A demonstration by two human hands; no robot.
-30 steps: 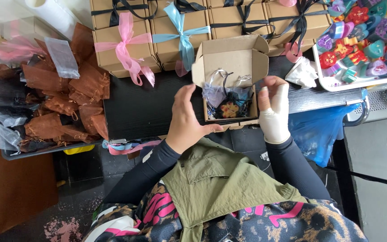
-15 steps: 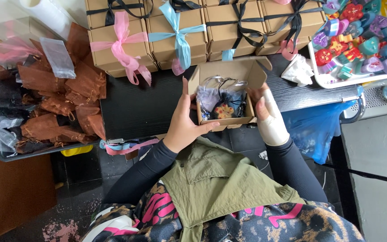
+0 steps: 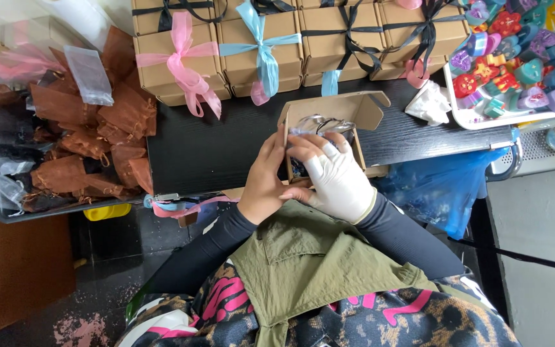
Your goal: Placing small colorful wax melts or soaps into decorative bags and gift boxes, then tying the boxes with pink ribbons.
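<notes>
I saw my left hand point(image 3: 266, 177) and gloved right hand point(image 3: 335, 180) grasping the open cardboard box point(image 3: 329, 119), its long axis pointing to 12 o'clock over the table point(image 3: 213, 151).

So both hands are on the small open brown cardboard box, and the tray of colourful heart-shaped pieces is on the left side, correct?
Not quite. The head view shows the tray of colourful heart-shaped pieces on the right side; both hands, left and right, are on the small open brown cardboard box.
</notes>
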